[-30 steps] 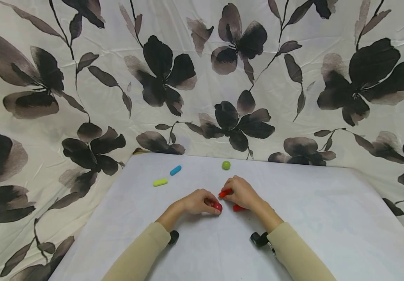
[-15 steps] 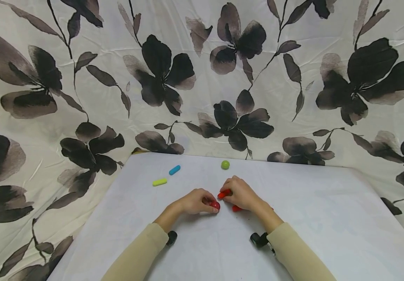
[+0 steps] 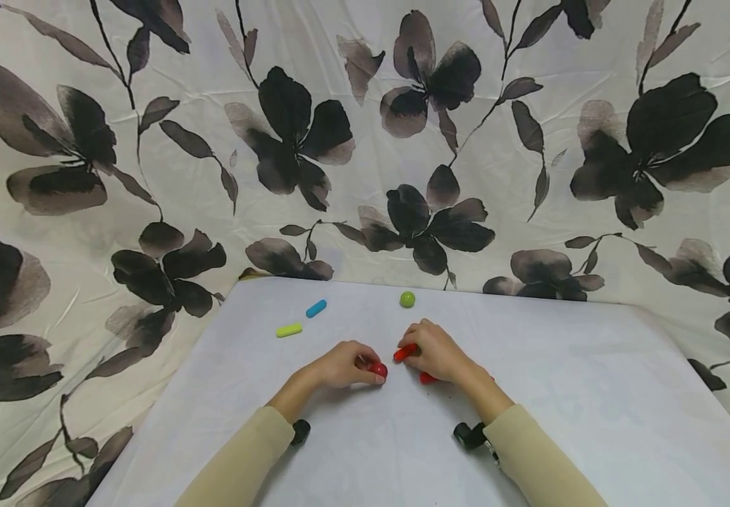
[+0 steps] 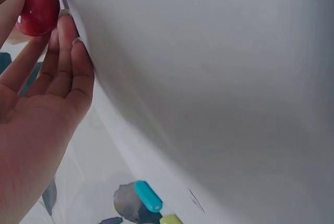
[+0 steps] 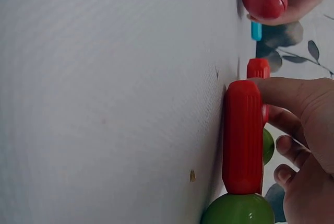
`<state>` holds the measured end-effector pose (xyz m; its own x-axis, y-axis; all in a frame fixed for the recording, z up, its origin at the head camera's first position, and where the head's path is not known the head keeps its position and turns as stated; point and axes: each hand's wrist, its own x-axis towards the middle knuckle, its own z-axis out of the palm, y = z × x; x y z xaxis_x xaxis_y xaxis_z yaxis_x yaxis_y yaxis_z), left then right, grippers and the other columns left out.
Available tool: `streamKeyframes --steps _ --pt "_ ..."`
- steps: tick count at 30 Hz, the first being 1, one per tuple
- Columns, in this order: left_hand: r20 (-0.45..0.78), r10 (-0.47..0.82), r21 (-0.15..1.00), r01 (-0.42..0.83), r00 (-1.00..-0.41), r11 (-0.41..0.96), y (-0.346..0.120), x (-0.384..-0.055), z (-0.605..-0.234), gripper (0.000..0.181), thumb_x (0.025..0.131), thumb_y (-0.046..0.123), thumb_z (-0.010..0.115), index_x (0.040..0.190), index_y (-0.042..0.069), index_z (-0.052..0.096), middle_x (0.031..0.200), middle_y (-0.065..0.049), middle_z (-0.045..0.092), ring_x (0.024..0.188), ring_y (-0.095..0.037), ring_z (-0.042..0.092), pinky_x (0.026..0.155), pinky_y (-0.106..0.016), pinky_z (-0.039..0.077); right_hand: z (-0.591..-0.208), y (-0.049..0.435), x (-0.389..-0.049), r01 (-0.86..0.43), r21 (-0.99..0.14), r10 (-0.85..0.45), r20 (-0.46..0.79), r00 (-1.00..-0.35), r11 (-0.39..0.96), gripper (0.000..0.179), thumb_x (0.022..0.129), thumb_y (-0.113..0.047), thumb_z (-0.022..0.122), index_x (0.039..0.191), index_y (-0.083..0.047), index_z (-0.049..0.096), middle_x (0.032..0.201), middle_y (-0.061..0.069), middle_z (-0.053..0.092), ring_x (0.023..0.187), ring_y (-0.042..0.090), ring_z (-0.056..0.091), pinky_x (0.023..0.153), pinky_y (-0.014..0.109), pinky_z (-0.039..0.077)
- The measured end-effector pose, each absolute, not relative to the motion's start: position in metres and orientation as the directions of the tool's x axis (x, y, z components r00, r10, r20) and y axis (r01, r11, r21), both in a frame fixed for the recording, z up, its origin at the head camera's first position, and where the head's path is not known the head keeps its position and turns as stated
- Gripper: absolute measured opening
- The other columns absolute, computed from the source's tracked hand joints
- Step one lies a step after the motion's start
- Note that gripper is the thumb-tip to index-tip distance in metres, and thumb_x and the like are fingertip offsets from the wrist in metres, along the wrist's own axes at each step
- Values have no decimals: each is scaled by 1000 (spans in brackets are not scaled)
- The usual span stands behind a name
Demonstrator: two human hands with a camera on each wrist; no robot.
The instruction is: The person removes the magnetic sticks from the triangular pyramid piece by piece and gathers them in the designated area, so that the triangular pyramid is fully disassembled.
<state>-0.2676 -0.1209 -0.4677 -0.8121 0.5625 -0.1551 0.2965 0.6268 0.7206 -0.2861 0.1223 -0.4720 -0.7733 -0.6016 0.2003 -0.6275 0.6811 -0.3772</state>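
Fingers [image 4: 82,68] of the left hand [image 3: 337,367] pinch a red ball [image 3: 378,370]. The right hand [image 3: 439,351] pinches a red stick [image 3: 406,352].

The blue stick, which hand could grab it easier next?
Probably the left hand: it's nearer the blue stick, though it holds the red ball. The right hand, farther away, holds a red stick.

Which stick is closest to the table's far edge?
The blue stick, the only blue one; the yellow-green stick lies closer in, and the two red sticks closer still, at the right hand.
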Motion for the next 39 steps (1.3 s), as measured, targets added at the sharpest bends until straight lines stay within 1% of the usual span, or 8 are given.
streamKeyframes --steps 9,16,20,26,28,30,35,39 --pt "-148 531 726 273 -834 631 -133 -267 -466 30 91 27 79 114 9 72 97 1 66 88 -17 58 77 -31 50 -469 130 -277 -599 -429 -565 220 -796 677 26 84 -10 84 110 -6 78 111 6 69 105 25 59 93 44 49" --pt "-125 493 734 254 -861 630 -136 -274 -460 30 90 25 81 115 10 71 99 1 65 90 -18 57 76 -31 50 -461 146 -268 -530 -480 -510 184 -840 699 30 87 -13 81 115 -6 76 117 5 67 110 25 57 96 46 49" --pt "-109 463 739 240 -880 630 -136 -280 -457 32 90 24 81 117 10 71 99 -1 65 92 -20 58 78 -32 51 -459 154 -265 -499 -492 -481 175 -859 713 30 86 -13 83 115 -6 75 117 6 68 109 25 58 96 46 49" --pt "-86 449 735 247 -889 631 -131 -291 -458 31 91 23 80 117 11 70 100 0 65 93 -19 59 82 -33 51 -462 167 -262 -450 -514 -436 156 -886 730 33 87 -12 82 118 -4 74 116 9 68 111 28 59 98 48 50" --pt "-74 447 735 255 -891 629 -128 -296 -459 30 90 24 80 116 11 70 99 0 65 93 -20 59 82 -34 52 -464 170 -263 -441 -526 -426 158 -891 727 34 87 -11 82 119 -3 73 115 11 68 109 29 60 96 48 51" --pt "-61 439 735 257 -896 628 -124 -301 -460 30 90 24 81 115 10 70 99 -1 65 93 -20 59 83 -34 52 -467 172 -264 -440 -535 -420 166 -892 721 33 88 -11 81 118 -2 73 113 11 68 104 28 61 92 46 52" --pt "-54 387 734 227 -921 641 -113 -315 -460 31 89 22 81 115 8 70 99 -2 66 93 -20 59 82 -32 52 -470 173 -268 -423 -557 -397 176 -901 715 33 91 -13 77 121 -2 71 110 9 68 92 24 58 80 37 49" --pt "-47 324 732 188 -945 655 -104 -329 -460 33 89 21 81 116 6 69 101 -6 67 94 -22 59 82 -32 53 -472 167 -274 -386 -591 -369 156 -916 708 36 92 -14 76 126 -3 70 109 8 68 90 21 57 76 34 48"
